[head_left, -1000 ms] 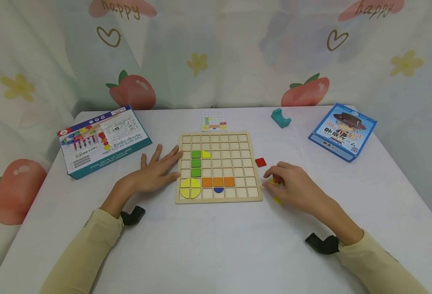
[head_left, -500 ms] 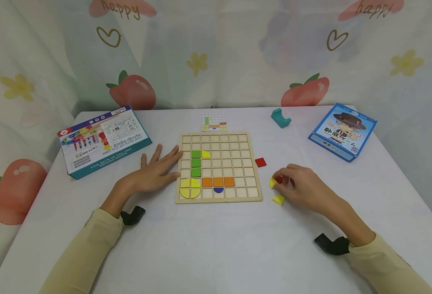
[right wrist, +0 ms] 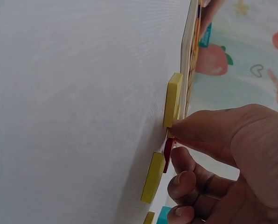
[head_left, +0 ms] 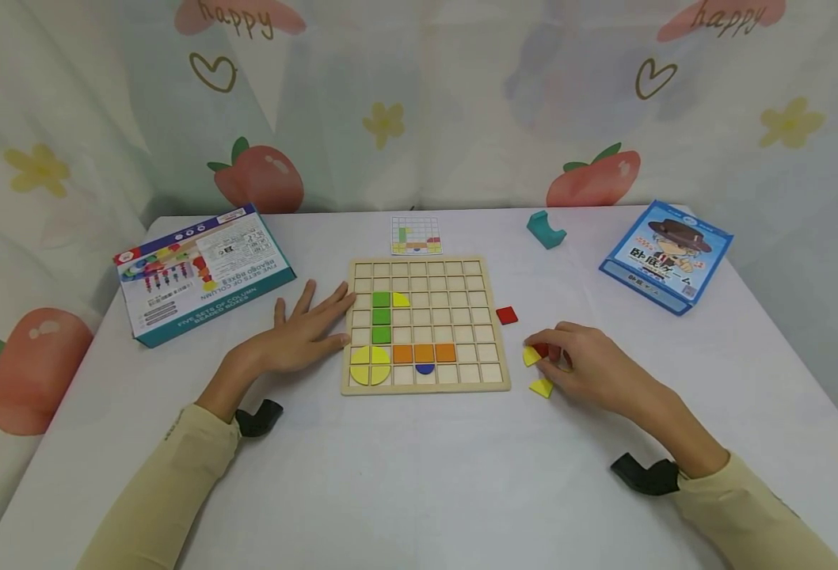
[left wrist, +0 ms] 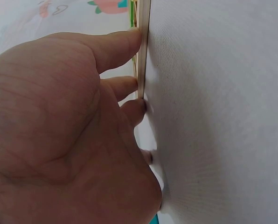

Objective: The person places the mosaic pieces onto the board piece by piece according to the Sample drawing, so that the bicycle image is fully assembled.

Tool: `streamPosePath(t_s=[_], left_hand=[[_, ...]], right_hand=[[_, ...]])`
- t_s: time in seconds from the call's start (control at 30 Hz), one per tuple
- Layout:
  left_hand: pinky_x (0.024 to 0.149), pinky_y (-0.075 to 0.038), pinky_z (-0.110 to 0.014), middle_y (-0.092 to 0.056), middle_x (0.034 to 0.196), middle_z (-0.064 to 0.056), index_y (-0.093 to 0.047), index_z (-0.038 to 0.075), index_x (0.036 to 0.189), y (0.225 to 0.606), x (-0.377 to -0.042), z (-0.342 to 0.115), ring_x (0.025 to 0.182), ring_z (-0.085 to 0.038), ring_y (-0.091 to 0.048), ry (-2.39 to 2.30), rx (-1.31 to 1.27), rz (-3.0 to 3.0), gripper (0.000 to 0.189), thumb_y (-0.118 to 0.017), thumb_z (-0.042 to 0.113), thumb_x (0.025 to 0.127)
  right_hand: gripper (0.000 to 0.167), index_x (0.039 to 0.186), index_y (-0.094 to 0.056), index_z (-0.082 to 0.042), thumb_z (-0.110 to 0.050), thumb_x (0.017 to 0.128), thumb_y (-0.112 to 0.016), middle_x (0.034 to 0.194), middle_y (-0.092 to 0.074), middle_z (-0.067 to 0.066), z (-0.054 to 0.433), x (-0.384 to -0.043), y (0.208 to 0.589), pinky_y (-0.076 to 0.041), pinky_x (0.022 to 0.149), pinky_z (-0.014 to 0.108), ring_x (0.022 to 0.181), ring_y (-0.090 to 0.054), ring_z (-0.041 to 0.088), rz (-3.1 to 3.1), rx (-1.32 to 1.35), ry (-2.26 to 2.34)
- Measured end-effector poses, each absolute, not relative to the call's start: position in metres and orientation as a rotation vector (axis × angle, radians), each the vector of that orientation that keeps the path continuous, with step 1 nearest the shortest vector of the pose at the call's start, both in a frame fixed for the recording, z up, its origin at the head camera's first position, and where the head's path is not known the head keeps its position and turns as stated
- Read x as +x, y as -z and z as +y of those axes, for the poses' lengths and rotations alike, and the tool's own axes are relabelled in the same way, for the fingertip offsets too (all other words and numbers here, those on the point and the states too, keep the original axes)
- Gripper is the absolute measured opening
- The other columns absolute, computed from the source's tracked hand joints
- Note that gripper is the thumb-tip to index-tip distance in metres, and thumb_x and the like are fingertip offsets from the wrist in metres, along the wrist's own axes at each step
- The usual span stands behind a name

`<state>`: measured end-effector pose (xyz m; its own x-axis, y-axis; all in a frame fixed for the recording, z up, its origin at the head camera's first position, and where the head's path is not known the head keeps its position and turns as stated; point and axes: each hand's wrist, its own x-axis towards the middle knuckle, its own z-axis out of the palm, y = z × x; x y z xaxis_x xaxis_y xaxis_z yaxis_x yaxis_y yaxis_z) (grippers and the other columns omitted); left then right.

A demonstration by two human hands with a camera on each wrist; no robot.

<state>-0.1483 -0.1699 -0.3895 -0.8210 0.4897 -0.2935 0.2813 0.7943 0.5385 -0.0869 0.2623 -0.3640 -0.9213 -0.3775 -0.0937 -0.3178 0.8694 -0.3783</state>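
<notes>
Beside the left edge of a wooden grid board [head_left: 497, 317], my left hand [head_left: 298, 336] lies with fingers spread, thumb and fingertips touching the frame. To the right of the board, my right hand [head_left: 590, 368] pinches a yellow quarter-circle tile [head_left: 530, 357] between thumb and index finger; its other fingers are bent. A red tile [right wrist: 168, 155] shows partly behind these fingertips. A second yellow tile [head_left: 541, 387] lies just below the thumb, and another yellow tile [right wrist: 153, 177] stays under the hand, hidden from the head view. A red square tile [head_left: 507, 315] lies nearer the board.
On the board sit green tiles [head_left: 381, 317], orange tiles [head_left: 424, 353], a yellow circle of quarter tiles [head_left: 370, 365] and a blue half-circle [head_left: 424, 369]. A pattern card [head_left: 416, 235] lies behind. Boxes stand left [head_left: 205, 273] and right [head_left: 667, 257], with a teal curved piece [head_left: 546, 229] between.
My right hand has drawn back a little to the right, uncovering the yellow tiles, and the pinched one has turned slightly. The left hand keeps its place at the board.
</notes>
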Motion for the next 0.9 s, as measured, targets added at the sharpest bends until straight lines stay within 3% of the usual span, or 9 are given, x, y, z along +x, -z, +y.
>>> streamPosePath(t_s=[0.9], left_hand=[[0.118, 0.024, -0.080, 0.000, 0.182, -0.004, -0.014, 0.026, 0.172, 0.3890, -0.1476, -0.1693, 0.163, -0.043, 0.026, -0.669, 0.576, 2.559, 0.075, -0.052, 0.044, 0.109]], right_hand=[[0.027, 0.119, -0.076, -0.010, -0.017, 0.094, -0.080, 0.090, -0.065, -0.003, 0.2592, -0.0868, 0.3639, -0.050, 0.069, 0.022, 0.085, -0.057, 0.014, 2.880, -0.517, 0.544]])
